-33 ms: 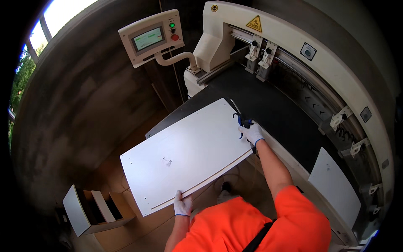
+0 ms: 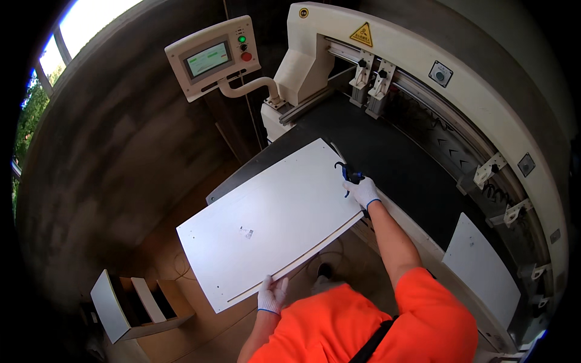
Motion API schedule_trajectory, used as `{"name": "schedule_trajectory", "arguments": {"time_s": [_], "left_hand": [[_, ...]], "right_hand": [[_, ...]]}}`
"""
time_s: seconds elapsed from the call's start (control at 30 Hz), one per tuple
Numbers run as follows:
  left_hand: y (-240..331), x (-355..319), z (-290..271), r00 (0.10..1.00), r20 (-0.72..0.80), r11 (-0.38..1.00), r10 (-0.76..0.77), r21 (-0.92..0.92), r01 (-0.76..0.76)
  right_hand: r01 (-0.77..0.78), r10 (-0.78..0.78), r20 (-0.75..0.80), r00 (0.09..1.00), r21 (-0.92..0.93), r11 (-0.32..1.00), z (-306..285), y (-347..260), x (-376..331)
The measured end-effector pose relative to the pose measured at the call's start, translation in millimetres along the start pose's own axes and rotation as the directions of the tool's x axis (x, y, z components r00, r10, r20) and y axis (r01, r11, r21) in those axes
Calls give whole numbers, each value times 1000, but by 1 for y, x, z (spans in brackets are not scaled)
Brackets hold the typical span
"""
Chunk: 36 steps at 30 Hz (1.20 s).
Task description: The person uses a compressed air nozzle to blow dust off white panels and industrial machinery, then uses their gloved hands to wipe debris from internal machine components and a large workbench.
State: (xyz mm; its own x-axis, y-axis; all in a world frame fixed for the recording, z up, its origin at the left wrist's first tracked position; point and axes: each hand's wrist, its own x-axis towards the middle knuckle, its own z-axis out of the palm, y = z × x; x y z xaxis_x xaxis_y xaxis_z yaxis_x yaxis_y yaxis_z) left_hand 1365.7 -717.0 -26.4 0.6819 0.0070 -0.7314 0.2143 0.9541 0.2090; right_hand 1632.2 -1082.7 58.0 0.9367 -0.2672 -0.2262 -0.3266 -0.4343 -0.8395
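Observation:
A large white panel point(image 2: 272, 224) lies tilted, its far end resting on the machine's black bed point(image 2: 393, 157) and its near end hanging over the floor. My left hand point(image 2: 272, 294), in a white glove, grips the panel's near edge. My right hand point(image 2: 364, 192), also gloved, is at the panel's far right corner and is closed on a small black and blue tool point(image 2: 346, 174) that rests on the board. The panel has a small mark point(image 2: 246, 232) near its middle.
The white machine has a control screen on an arm point(image 2: 212, 57), a yellow warning sign point(image 2: 362, 35) and tool heads point(image 2: 372, 78) over the bed. A second white panel point(image 2: 481, 269) lies on the bed at right. An open cardboard box point(image 2: 130, 305) stands on the floor at left.

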Motion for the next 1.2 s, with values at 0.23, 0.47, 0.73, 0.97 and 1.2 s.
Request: {"name": "schedule_trajectory", "arguments": {"time_s": [0.23, 0.47, 0.73, 0.97, 1.2], "left_hand": [[-2, -9, 49, 737, 455, -176, 500, 887, -428], [24, 28, 91, 697, 706, -876, -122, 254, -410], [15, 87, 163, 608, 779, -871, -156, 181, -456], [25, 114, 208, 664, 731, -842, -155, 254, -476], [42, 128, 222, 667, 720, -816, -190, 263, -515]], "right_hand": [[-58, 69, 69, 995, -157, 986, -24, 41, -46], [-134, 139, 146, 979, -46, 990, -14, 43, -47], [-147, 153, 110, 982, -60, 987, -25, 47, 41], [-191, 205, 113, 972, -127, 973, -22, 54, 92], [-176, 165, -146, 976, -70, 982, -29, 30, 80]]}}
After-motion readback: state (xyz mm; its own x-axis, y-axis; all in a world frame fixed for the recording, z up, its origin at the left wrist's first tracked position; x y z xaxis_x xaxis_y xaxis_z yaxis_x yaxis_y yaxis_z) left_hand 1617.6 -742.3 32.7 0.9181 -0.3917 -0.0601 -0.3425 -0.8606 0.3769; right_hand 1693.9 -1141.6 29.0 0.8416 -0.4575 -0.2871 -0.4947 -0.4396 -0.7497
